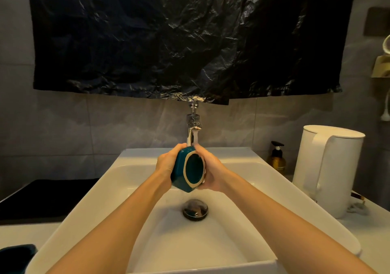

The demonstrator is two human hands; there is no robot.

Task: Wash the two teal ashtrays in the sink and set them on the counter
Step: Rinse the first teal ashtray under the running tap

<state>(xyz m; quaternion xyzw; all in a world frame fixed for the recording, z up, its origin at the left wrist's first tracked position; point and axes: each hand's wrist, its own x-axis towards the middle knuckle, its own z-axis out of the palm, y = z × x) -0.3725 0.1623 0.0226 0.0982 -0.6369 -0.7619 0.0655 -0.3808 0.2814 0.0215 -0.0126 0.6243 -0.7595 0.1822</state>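
Observation:
A teal ashtray [185,169] with a cream rim is held on edge under the chrome faucet [193,132], over the white sink [101,191]. My left hand [167,166] grips its left side and my right hand [212,173] presses against its right side. Its dark hollow faces me and to the right. A second teal ashtray [15,256] lies on the counter at the bottom left corner, partly cut off by the frame. Water wets the basin around the drain plug [195,209].
A white electric kettle [326,168] and an amber pump bottle [276,157] stand on the counter right of the sink. A dark mat [31,199] lies on the left counter. Black plastic sheeting [185,37] hangs on the wall above the faucet.

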